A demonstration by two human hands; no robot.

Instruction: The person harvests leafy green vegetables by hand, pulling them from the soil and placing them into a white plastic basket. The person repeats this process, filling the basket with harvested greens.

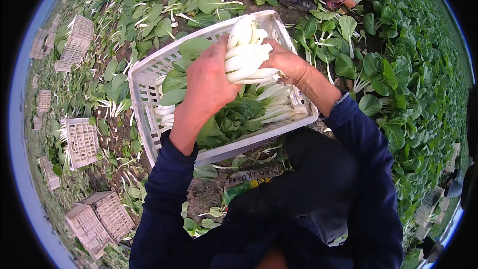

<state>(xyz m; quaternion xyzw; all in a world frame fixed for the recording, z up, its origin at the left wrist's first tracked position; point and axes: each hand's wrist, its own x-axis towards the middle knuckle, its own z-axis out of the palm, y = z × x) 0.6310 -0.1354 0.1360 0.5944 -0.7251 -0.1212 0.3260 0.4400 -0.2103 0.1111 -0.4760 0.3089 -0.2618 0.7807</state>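
Above a white slotted plastic crate (257, 140), both hands hold a bunch of leafy greens by its thick white stalks (244, 59). My left hand (209, 76) wraps the bunch from the left, its fingers mostly hidden behind the stalks. From the right, my right hand (285, 61) grips the same bunch, with its fingers partly hidden too. The stalk ends point up and toward the camera. Inside the crate lie more greens (239, 117), with white stalks toward both short walls and leaves toward the middle.
Cut leaves (209, 5) litter the soil beyond the crate. Growing greens (407, 82) fill the right side. A co-worker's hands (353, 0) hold greens at the top right. Several crates (80, 142) stand at the left. A printed bag (254, 181) lies near my knee.
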